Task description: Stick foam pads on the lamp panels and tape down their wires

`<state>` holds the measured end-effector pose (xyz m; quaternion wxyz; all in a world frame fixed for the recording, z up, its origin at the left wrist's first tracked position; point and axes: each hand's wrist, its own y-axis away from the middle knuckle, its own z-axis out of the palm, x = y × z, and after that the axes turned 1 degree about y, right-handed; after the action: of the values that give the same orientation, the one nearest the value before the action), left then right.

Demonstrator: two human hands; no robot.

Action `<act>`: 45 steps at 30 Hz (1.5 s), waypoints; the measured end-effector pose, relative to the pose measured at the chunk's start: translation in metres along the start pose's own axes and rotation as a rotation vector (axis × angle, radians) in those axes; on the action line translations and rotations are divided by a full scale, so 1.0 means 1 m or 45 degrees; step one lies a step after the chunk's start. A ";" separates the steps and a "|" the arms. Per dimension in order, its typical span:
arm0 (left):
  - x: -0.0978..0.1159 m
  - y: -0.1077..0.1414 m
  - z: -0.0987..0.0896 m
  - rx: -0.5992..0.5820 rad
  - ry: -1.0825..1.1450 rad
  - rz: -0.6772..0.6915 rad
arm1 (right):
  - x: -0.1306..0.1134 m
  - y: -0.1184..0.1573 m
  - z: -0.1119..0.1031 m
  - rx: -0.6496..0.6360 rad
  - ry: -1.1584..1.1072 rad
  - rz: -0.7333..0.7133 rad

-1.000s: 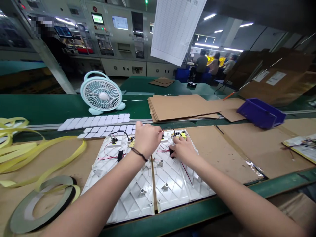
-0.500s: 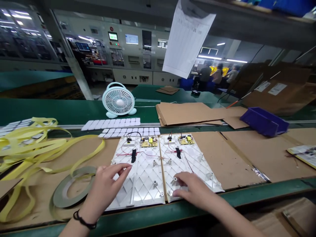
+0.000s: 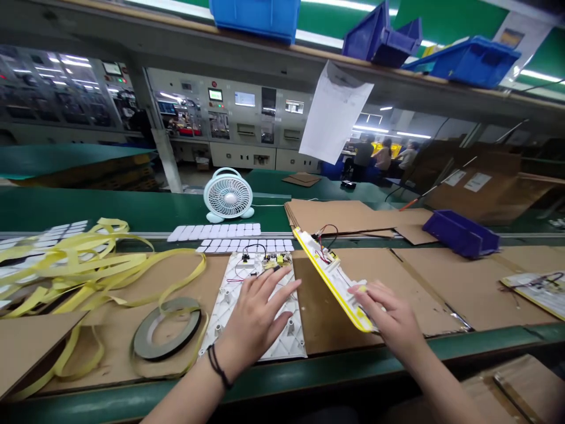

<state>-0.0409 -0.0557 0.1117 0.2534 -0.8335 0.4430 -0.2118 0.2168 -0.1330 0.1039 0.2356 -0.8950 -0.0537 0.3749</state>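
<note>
Raised panel: a white plastic panel with a bright yellow rim [image 3: 331,280], tilted steeply up on edge over the cardboard-covered counter [image 3: 494,321]; whether its lower edge touches down, I cannot tell.
Right hand: the right hand [image 3: 392,312] pinches the raised panel at its near end, fingers closed on it.
Left hand: the left hand [image 3: 260,306] is spread wide, palm down over the flat panel and holding nothing; contact cannot be told.
Flat panel: a white ribbed plastic panel [image 3: 233,285] lying flat, left of the raised one, with a yellowish circuit board [image 3: 276,262] at its far end.
Left side: a grey-green ring-shaped tape roll [image 3: 143,338] near the flat panel; loose yellow strips [image 3: 110,271] heaped beyond.
Behind: rows of white rounded-square pads [image 3: 214,232], a pale blue round fan [image 3: 229,197] and stacked brown cardboard sheets [image 3: 339,215].
Far right: a purple plastic bin [image 3: 461,234].
</note>
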 end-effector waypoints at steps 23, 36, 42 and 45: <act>0.010 0.057 -0.115 0.158 -0.112 0.572 | -0.063 -0.017 0.041 -0.827 -0.034 0.340; 0.013 0.071 -0.136 0.125 -0.134 0.471 | -0.086 -0.043 0.021 -0.990 0.061 0.031; 0.015 0.078 -0.133 0.113 -0.147 0.431 | -0.088 -0.030 0.028 -0.954 0.067 -0.168; 0.017 0.080 -0.134 0.165 -0.113 0.381 | -0.078 -0.042 0.028 -0.669 0.145 -0.212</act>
<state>-0.1599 -0.1401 0.1700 0.3547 -0.7486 0.5360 -0.1628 0.1456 -0.1062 0.1569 0.0280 -0.9376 -0.2092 0.2765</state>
